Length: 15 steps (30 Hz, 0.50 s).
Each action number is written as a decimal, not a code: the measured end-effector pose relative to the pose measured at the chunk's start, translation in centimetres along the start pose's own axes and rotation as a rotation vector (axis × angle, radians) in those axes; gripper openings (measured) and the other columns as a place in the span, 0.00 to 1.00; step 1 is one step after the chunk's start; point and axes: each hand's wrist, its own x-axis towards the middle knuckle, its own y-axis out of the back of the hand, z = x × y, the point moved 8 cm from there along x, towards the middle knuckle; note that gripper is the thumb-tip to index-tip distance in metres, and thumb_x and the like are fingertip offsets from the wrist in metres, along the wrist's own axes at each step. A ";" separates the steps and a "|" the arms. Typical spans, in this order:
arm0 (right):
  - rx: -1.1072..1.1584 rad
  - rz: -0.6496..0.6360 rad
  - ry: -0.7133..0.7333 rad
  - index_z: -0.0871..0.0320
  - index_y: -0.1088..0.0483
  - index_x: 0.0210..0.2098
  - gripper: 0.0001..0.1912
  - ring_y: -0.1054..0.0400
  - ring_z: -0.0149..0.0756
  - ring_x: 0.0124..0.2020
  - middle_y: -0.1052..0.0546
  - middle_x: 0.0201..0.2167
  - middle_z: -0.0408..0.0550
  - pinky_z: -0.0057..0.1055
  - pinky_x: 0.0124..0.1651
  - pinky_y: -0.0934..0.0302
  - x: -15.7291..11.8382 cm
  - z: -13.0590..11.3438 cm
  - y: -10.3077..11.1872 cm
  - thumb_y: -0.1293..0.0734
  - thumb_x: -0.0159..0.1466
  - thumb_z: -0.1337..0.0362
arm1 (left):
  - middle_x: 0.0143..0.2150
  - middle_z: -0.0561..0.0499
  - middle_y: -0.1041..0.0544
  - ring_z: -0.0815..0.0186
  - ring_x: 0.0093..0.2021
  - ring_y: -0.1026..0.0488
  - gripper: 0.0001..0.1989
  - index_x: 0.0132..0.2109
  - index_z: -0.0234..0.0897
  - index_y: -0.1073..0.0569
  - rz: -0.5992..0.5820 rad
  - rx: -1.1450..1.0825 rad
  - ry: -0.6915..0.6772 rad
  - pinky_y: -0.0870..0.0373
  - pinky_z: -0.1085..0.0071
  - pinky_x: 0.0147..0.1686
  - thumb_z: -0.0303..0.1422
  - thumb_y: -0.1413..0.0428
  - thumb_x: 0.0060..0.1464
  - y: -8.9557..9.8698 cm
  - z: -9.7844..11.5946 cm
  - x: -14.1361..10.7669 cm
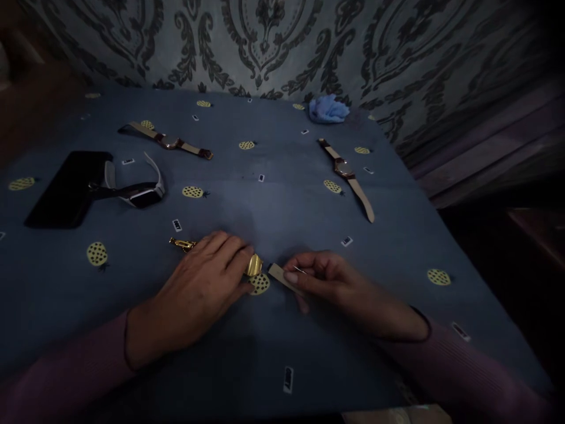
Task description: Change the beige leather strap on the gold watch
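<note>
My left hand (203,282) is closed over a gold watch (254,266) that lies on the table. The watch's shiny gold back shows by my thumb, and its gold band with a clasp sticks out past the knuckles; the middle is hidden under my palm. Just to the right, my right hand (326,277) pinches a beige strip (282,275) that looks like the underside of a watch strap. A thin silvery pin (299,270) shows at the fingers of that hand. The strip's dark end points toward the gold watch, with a small gap between them.
Brown-strapped watches lie at the back left (170,142) and right (343,168). On the left are a black phone (66,188) and a white-banded smartwatch (148,197). A crumpled blue cloth (329,110) sits near the wall. A pineapple-print tablecloth (273,218) covers the table.
</note>
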 end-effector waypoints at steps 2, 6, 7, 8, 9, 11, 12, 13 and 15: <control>-0.016 -0.013 -0.010 0.59 0.29 0.29 0.16 0.44 0.26 0.18 0.29 0.16 0.40 0.27 0.24 0.52 0.3 -0.1 0.0 0.30 0.62 0.52 | 0.48 0.42 0.28 0.53 0.46 0.32 0.14 0.54 0.31 0.32 -0.012 0.010 0.011 0.30 0.54 0.44 0.33 0.50 0.65 -0.2 -0.1 0.1; -0.035 -0.060 -0.030 0.60 0.29 0.29 0.17 0.48 0.24 0.17 0.29 0.16 0.40 0.27 0.22 0.56 0.6 0.1 -0.3 0.31 0.61 0.51 | 0.46 0.43 0.29 0.56 0.43 0.34 0.12 0.52 0.31 0.31 -0.016 0.011 0.010 0.32 0.57 0.41 0.30 0.51 0.65 -0.5 -0.1 0.2; -0.039 -0.066 -0.031 0.60 0.29 0.29 0.17 0.48 0.24 0.17 0.29 0.16 0.40 0.27 0.22 0.56 0.7 0.2 -0.3 0.31 0.61 0.51 | 0.45 0.43 0.29 0.57 0.43 0.34 0.11 0.52 0.31 0.31 -0.014 0.011 0.005 0.33 0.58 0.41 0.30 0.52 0.66 -0.5 -0.1 0.2; -0.041 -0.069 -0.030 0.60 0.29 0.29 0.17 0.48 0.24 0.17 0.29 0.16 0.40 0.27 0.22 0.56 0.7 0.2 -0.3 0.31 0.62 0.51 | 0.45 0.43 0.29 0.57 0.42 0.34 0.11 0.52 0.31 0.31 -0.012 0.011 0.002 0.33 0.58 0.41 0.30 0.52 0.66 -0.5 -0.1 0.2; -0.042 -0.073 -0.028 0.60 0.29 0.30 0.17 0.47 0.25 0.17 0.29 0.16 0.40 0.27 0.22 0.55 0.8 0.2 -0.4 0.31 0.62 0.51 | 0.45 0.43 0.29 0.57 0.42 0.34 0.11 0.52 0.30 0.31 -0.011 0.009 -0.001 0.34 0.58 0.41 0.29 0.52 0.66 -0.5 -0.1 0.2; -0.042 -0.075 -0.027 0.60 0.29 0.29 0.17 0.44 0.25 0.18 0.29 0.16 0.40 0.27 0.22 0.54 0.8 0.2 -0.4 0.31 0.62 0.51 | 0.44 0.44 0.29 0.57 0.42 0.35 0.11 0.52 0.30 0.31 -0.009 0.003 -0.004 0.35 0.58 0.41 0.29 0.53 0.66 -0.5 -0.1 0.2; -0.043 -0.074 -0.030 0.60 0.29 0.29 0.17 0.44 0.26 0.18 0.29 0.16 0.40 0.27 0.23 0.53 0.8 0.2 -0.4 0.31 0.62 0.51 | 0.44 0.44 0.29 0.58 0.42 0.35 0.11 0.51 0.30 0.31 -0.004 0.000 -0.007 0.35 0.59 0.40 0.29 0.53 0.67 -0.4 0.0 0.2; -0.046 -0.069 -0.034 0.60 0.29 0.29 0.17 0.43 0.26 0.18 0.29 0.16 0.40 0.27 0.23 0.53 0.8 0.1 -0.4 0.31 0.61 0.51 | 0.44 0.44 0.29 0.58 0.42 0.35 0.11 0.51 0.30 0.31 0.001 -0.002 -0.012 0.36 0.59 0.40 0.29 0.54 0.67 -0.4 0.0 0.2; -0.057 -0.052 -0.044 0.60 0.28 0.30 0.17 0.43 0.26 0.18 0.29 0.16 0.40 0.28 0.23 0.53 0.9 0.1 -0.4 0.30 0.61 0.51 | 0.44 0.44 0.29 0.58 0.41 0.35 0.11 0.51 0.30 0.31 0.008 0.002 -0.019 0.36 0.60 0.40 0.30 0.54 0.67 -0.3 0.1 0.2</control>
